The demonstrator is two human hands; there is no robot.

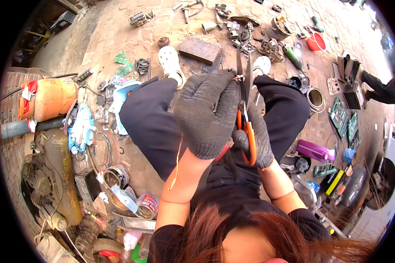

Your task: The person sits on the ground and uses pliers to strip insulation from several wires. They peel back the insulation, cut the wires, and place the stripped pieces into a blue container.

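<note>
My left hand [207,111] wears a dark knitted glove. Pinched at its fingertips is a small metal-tipped piece [238,77], perhaps a wire end; most of it is hidden by the glove. Orange-handled scissors [249,141] are gripped in my right hand [261,134], gloved the same way. Their long blades point away from me and stand slightly apart, right beside the small piece. Whether the blades touch it, I cannot tell. A loose orange thread [177,164] hangs below the left glove.
Between my white clogs [169,62] lies a dark metal block [199,50]. Greasy machine parts [271,49] and a red bowl [316,41] sit farther out. Leftward are a light-blue basin [120,95] and an orange gas cylinder [54,98]. A purple bottle [312,150] and another person's leg [378,87] are rightward.
</note>
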